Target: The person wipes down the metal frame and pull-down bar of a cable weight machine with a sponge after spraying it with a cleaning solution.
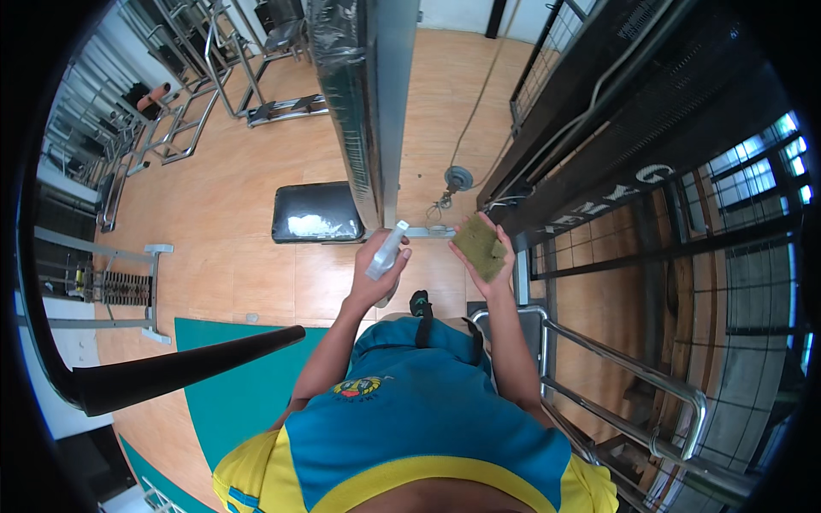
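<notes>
My left hand is wrapped around the neck of a spray bottle, its white trigger head tilted up and to the right. Most of the bottle's body is hidden under my hand. On the upturned palm of my right hand lies an olive-green cloth or pad, held with the fingers around its edges. The two hands are apart, in front of my waist. Just beyond them stands an upright metal post, with a black padded seat beside it on the left.
A pulley hangs on a cable ahead. A dark machine frame with lettering rises on the right, and chrome rails run beside me. A black padded bar juts in from the left above a green mat. Exercise machines stand farther off.
</notes>
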The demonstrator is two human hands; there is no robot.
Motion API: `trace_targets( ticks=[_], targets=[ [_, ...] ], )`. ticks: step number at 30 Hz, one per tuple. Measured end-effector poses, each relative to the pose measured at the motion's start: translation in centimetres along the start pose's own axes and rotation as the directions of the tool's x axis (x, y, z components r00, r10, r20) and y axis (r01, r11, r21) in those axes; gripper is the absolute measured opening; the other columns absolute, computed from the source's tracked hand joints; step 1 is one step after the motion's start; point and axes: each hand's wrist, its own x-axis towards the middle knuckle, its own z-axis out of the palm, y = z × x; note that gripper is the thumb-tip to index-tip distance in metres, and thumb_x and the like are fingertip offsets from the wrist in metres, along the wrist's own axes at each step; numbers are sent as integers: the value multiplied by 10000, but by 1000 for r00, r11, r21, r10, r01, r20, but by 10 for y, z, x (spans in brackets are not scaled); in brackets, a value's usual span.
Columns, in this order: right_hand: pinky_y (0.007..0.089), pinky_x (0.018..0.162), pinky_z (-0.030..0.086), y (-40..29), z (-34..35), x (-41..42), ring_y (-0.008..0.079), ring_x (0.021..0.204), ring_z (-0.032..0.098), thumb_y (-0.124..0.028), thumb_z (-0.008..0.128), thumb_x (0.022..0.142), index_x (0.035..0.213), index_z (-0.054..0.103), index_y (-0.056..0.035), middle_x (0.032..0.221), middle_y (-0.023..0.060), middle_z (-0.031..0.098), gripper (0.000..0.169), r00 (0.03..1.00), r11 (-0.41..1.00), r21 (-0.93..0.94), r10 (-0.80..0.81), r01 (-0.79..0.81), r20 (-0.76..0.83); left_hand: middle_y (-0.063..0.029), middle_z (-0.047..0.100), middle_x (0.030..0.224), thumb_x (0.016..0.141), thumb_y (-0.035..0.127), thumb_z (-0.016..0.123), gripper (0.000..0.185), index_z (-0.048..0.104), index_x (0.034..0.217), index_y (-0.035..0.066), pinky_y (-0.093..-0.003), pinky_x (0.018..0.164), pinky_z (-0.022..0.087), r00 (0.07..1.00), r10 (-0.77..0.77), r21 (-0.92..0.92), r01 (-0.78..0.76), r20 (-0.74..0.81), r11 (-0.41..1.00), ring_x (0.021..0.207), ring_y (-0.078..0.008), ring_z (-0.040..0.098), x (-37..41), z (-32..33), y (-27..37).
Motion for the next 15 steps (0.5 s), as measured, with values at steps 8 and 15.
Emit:
trace_targets(
  ticks=[8, 15],
  targets=[
    [547, 1007, 487, 1, 1, 44, 307, 1222, 563, -386, 486, 1001, 1402, 464, -129, 1365, 146, 544, 477, 983, 952, -246, 170, -183, -74, -75, 655, 998, 894, 85, 690, 242, 627, 1112, 3, -296, 743, 493, 961, -119, 11, 126, -249, 992, 785, -142, 593, 12, 16, 22],
    [499, 967, 527, -9, 30, 85, 286, 1186, 588, -357, 529, 996, 1381, 491, -119, 1314, 130, 585, 454, 953, 853, -444, 303, -274, -7, -119, 612, 948, 841, 100, 782, 378, 564, 1133, 0, -315, 684, 498, 905, 121, 202, -39, -407, 979, 734, -179, 599, 26, 28, 25]
  ],
)
